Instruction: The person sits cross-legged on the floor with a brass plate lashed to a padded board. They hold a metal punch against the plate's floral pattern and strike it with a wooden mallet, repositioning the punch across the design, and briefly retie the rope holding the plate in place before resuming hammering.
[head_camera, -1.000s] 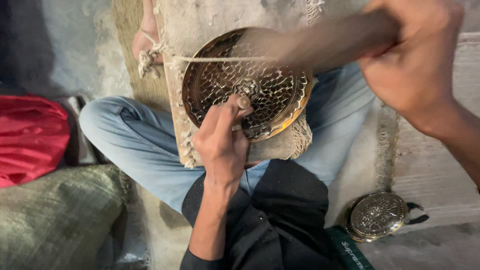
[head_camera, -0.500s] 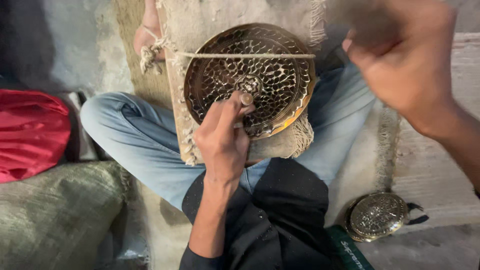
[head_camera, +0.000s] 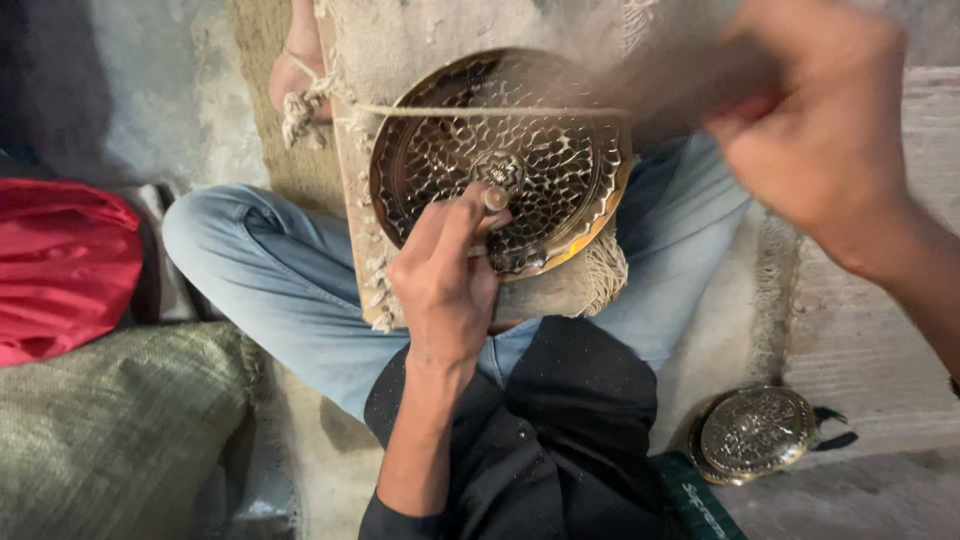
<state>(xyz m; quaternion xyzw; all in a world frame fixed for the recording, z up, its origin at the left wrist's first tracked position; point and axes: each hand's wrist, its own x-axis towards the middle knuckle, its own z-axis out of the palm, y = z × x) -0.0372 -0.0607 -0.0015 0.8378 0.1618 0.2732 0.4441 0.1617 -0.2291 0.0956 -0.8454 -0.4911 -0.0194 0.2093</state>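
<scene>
Brass plate (head_camera: 545, 150): tied to a board across the lap.
Left hand (head_camera: 445, 280): grip closed on a punch (head_camera: 493, 203), tip at plate centre.
Right hand (head_camera: 820, 130): above plate's right edge, blurred; grip cannot be told.

The right hand (head_camera: 815, 130) is all blurry, so its grip & the tool it holds can't be made out. The left hand (head_camera: 445, 275) covers the low part of the brass plate (head_camera: 500, 160). Only 1 bare foot (head_camera: 295, 70) shows, cut off by the top edge.
</scene>
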